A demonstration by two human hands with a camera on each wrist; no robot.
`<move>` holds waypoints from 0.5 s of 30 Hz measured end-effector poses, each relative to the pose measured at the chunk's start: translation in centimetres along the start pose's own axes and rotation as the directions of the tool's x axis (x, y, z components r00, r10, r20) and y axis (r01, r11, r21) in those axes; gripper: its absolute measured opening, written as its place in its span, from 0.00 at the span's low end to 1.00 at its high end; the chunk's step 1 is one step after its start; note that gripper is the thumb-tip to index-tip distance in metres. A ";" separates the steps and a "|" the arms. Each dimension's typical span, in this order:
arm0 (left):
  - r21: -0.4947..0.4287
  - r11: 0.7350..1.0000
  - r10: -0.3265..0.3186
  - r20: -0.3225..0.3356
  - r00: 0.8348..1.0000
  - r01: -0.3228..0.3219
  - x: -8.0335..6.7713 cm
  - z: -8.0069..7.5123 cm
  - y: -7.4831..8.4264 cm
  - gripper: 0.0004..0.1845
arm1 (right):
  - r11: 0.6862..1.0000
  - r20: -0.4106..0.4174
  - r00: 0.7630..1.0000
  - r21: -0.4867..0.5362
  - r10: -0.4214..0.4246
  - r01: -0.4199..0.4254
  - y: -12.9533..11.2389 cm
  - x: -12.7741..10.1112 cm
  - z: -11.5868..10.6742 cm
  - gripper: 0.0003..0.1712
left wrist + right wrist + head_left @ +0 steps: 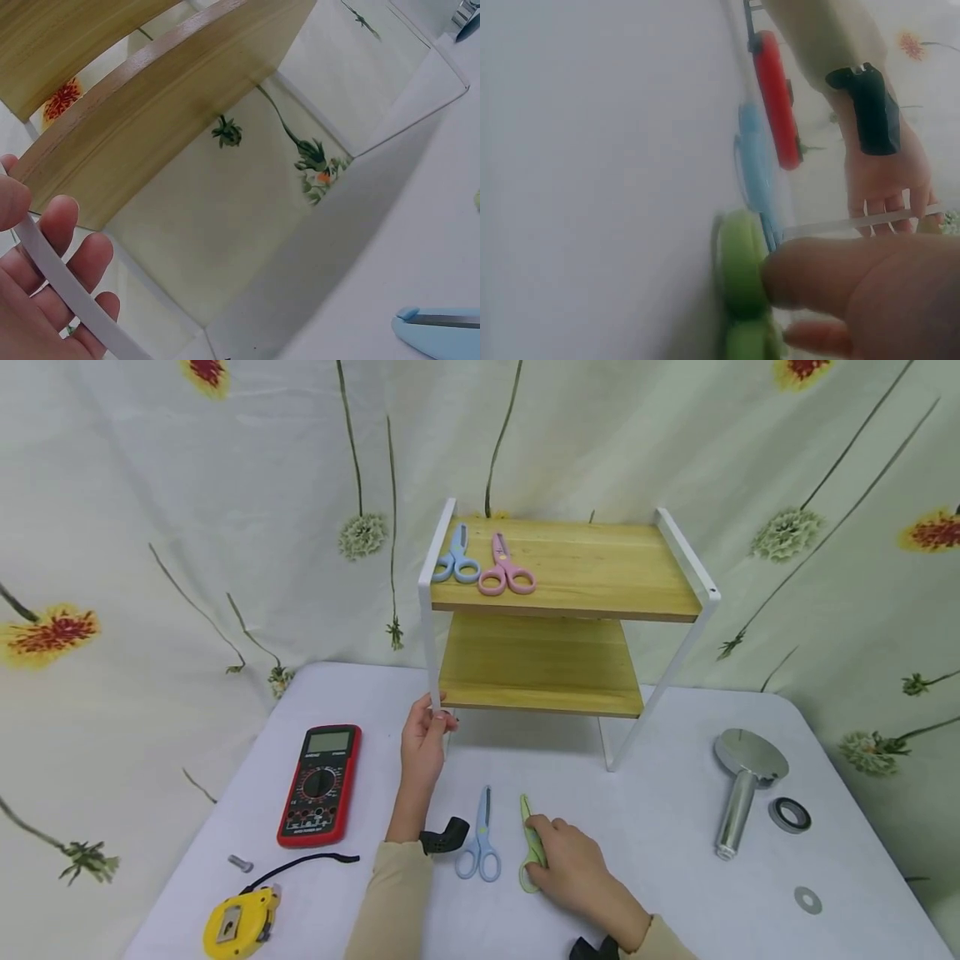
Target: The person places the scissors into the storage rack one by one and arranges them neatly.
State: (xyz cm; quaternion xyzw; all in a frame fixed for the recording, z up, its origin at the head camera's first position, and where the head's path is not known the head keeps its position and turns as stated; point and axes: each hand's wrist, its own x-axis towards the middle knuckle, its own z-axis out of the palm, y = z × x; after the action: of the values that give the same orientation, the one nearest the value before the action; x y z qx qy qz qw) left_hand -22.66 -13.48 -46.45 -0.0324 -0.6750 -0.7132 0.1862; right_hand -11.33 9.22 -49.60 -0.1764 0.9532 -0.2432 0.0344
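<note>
Left hand (423,739) is gripping the rack's white leg (431,643), likely steadying the rack (562,610); in front of it, right hand (573,868) is pinching the green scissors (531,839).

Two hands reach out, one high and one low.
The left hand (422,745) is stretched forward with its fingers (64,247) curled in a grip. The right hand (573,872) lies low, palm down, thumb (817,277) pressing. Both arms wear beige sleeves.
</note>
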 end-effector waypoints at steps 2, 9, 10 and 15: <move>0.006 1.000 0.000 0.002 1.000 0.000 0.0 0.0 0.0 0.17 | 0.998 0.017 1.000 0.055 -0.004 0.003 0.2 0.1 -0.2 0.30; 0.010 1.000 0.006 0.001 1.000 -0.006 -0.1 -0.1 -0.3 0.17 | 0.973 0.156 0.983 0.222 -0.093 0.056 1.2 0.3 -0.7 0.28; 0.011 1.000 0.003 0.000 1.000 -0.003 -0.1 -0.1 -0.3 0.17 | 0.968 0.174 0.979 0.241 -0.110 0.067 1.3 0.4 -0.7 0.26; 0.008 1.000 0.001 -0.011 1.000 -0.001 0.1 0.0 -0.3 0.17 | 0.910 0.208 0.962 0.407 -0.177 0.079 1.6 0.8 -1.5 0.18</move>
State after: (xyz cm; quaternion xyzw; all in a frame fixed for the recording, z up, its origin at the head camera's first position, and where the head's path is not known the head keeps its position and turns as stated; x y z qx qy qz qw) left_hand -22.78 -13.49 -46.69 -0.0280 -0.6770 -0.7104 0.1903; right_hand -12.78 10.91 -49.00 -0.2565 0.8596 -0.4088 0.1681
